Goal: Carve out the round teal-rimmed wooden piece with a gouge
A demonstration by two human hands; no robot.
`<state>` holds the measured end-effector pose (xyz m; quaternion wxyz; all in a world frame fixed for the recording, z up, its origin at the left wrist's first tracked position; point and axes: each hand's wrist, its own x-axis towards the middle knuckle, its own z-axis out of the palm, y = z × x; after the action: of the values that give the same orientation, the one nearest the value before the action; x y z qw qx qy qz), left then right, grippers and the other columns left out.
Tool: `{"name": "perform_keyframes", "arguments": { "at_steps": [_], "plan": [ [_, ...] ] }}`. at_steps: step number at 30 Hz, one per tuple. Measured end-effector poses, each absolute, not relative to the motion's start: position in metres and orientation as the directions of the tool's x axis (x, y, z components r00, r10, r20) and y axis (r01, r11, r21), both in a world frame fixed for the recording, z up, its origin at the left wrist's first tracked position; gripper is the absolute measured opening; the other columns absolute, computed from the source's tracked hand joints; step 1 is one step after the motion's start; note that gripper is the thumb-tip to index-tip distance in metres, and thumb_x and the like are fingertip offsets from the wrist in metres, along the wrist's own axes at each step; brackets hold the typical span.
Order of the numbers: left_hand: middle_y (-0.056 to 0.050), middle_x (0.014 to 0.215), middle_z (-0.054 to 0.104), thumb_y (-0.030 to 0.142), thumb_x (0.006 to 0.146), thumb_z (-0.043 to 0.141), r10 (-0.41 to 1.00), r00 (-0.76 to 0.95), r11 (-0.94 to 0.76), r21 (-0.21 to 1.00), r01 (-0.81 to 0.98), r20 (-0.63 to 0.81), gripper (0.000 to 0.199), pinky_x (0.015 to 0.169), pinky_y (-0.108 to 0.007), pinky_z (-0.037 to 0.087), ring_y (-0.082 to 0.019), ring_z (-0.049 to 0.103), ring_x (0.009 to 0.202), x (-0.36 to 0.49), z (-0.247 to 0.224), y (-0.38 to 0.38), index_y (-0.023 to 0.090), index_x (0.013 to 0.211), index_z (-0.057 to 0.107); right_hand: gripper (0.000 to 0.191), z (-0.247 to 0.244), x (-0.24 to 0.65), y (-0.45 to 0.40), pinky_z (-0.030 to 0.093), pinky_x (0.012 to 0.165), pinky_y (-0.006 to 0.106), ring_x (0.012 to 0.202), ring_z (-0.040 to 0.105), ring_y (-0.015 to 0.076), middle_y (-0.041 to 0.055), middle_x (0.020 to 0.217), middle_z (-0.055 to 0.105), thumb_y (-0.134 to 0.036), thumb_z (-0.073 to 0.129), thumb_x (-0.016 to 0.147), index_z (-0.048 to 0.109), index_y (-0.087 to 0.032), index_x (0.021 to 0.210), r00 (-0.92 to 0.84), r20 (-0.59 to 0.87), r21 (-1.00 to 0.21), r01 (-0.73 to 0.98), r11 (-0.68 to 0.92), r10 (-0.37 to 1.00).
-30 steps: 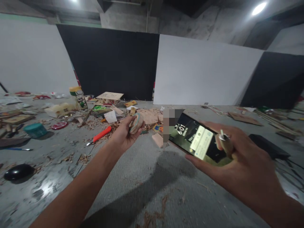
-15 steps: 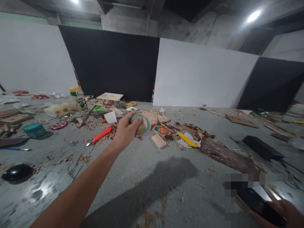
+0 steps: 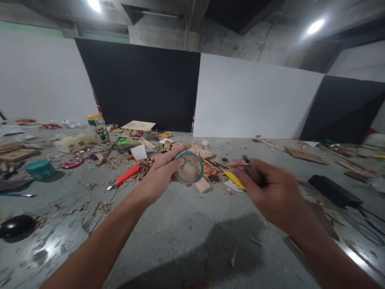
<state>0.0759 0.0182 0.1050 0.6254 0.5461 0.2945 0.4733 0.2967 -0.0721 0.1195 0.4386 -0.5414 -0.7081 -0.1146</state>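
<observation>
My left hand (image 3: 167,166) grips a small round wooden disc (image 3: 190,168) with a teal painted rim, its pale, stained face turned toward me. The thumb presses on the disc's edge; the other fingers lie behind it. To the right, my right hand (image 3: 270,188), blurred by motion, is closed round a slim dark-handled tool (image 3: 255,174) with a shiny metal band near its end. That tool's exact kind is not clear, and it is apart from the disc. Beyond the disc, a small pale wood block (image 3: 203,185) and a yellow-handled object (image 3: 234,180) lie on the floor.
An orange-handled cutter (image 3: 128,175) lies among wood shavings left of the disc. Farther left are a teal lid (image 3: 40,169), a red lid (image 3: 72,163) and a glossy black dome (image 3: 17,227). A black box (image 3: 334,190) with cables sits at right. Black and white panels stand behind.
My right hand has come up from the lower right to near the disc, carrying the dark tool. My left hand has moved the disc slightly right and down, turning its face more toward me.
</observation>
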Motion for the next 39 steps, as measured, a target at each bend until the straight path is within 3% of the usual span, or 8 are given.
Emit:
{"name": "perform_keyframes", "arguments": {
  "at_steps": [2,4,7,10,15,19,25,39],
  "plan": [
    [-0.013,0.118,0.068,0.020,0.088,0.058,0.904,0.400,-0.082,0.980,-0.183,0.151,0.047,0.057,-0.030,0.061,-0.022,0.069,0.078,0.074,0.109,0.014,0.017,0.135,0.059,0.012,0.124,0.270,-0.051,0.047,0.058,0.028,0.065,0.066,0.0163,0.0016,0.075,0.071,-0.018,0.063,0.088,0.067,-0.022,0.078,-0.198,0.767,-0.240,0.793,0.559,0.610],
    [-0.012,0.113,0.070,0.023,0.090,0.058,0.879,0.451,-0.120,0.987,-0.103,0.154,0.054,0.060,-0.026,0.060,-0.020,0.069,0.082,0.072,0.113,0.012,0.017,0.143,0.051,0.019,0.121,0.256,-0.035,0.051,0.066,0.030,0.077,0.070,0.0183,0.0052,0.088,0.075,-0.009,0.059,0.086,0.074,-0.019,0.093,-0.296,0.765,-0.185,0.750,0.635,0.572],
    [-0.007,0.097,0.071,0.026,0.093,0.055,0.838,0.529,-0.165,0.986,0.008,0.136,0.061,0.064,-0.024,0.060,-0.016,0.068,0.080,0.070,0.115,0.011,0.019,0.151,0.038,0.024,0.110,0.254,-0.020,0.053,0.069,0.032,0.079,0.071,0.0205,0.0083,0.091,0.076,-0.007,0.058,0.085,0.076,-0.015,0.098,-0.329,0.762,-0.180,0.721,0.669,0.558],
    [-0.004,0.090,0.069,0.027,0.093,0.052,0.793,0.593,-0.216,0.975,0.053,0.143,0.048,0.069,-0.028,0.061,-0.015,0.067,0.076,0.067,0.115,0.013,0.020,0.140,0.049,0.022,0.103,0.258,-0.013,0.053,0.069,0.032,0.077,0.072,0.0212,0.0096,0.087,0.077,-0.007,0.060,0.084,0.077,-0.012,0.096,-0.340,0.749,-0.187,0.714,0.675,0.568],
    [-0.003,0.095,0.064,0.018,0.086,0.052,0.767,0.625,-0.256,0.962,0.093,0.144,0.024,0.071,-0.027,0.061,-0.015,0.063,0.083,0.064,0.120,0.011,0.021,0.108,0.063,0.021,0.099,0.261,-0.005,0.055,0.072,0.032,0.082,0.073,0.0220,0.0132,0.091,0.077,-0.007,0.056,0.086,0.076,-0.009,0.091,-0.416,0.767,-0.076,0.698,0.712,0.489],
    [-0.006,0.103,0.064,0.018,0.085,0.053,0.739,0.659,-0.336,0.925,0.177,0.142,0.029,0.072,-0.029,0.059,-0.018,0.063,0.089,0.061,0.125,0.007,0.022,0.112,0.064,0.019,0.097,0.264,-0.002,0.056,0.071,0.031,0.080,0.073,0.0219,0.0117,0.088,0.078,-0.007,0.058,0.083,0.076,-0.011,0.090,-0.443,0.751,-0.056,0.696,0.716,0.490],
    [-0.004,0.106,0.065,0.018,0.088,0.055,0.651,0.750,-0.318,0.940,0.124,0.121,0.053,0.076,-0.027,0.058,-0.019,0.064,0.097,0.049,0.122,0.012,0.033,0.139,0.052,0.021,0.101,0.266,-0.006,0.053,0.067,0.031,0.076,0.072,0.0216,0.0094,0.083,0.077,-0.005,0.058,0.077,0.075,-0.013,0.087,-0.450,0.728,-0.097,0.679,0.728,0.517],
    [-0.005,0.116,0.064,0.035,0.094,0.060,0.498,0.850,-0.308,0.951,-0.014,0.173,0.055,0.086,-0.030,0.056,-0.018,0.063,0.104,0.042,0.126,0.009,0.039,0.147,0.043,0.022,0.102,0.265,-0.016,0.048,0.064,0.029,0.072,0.062,0.0172,0.0076,0.079,0.067,0.001,0.053,0.072,0.068,-0.012,0.083,-0.449,0.798,-0.044,0.622,0.781,0.402]
  ]
}}
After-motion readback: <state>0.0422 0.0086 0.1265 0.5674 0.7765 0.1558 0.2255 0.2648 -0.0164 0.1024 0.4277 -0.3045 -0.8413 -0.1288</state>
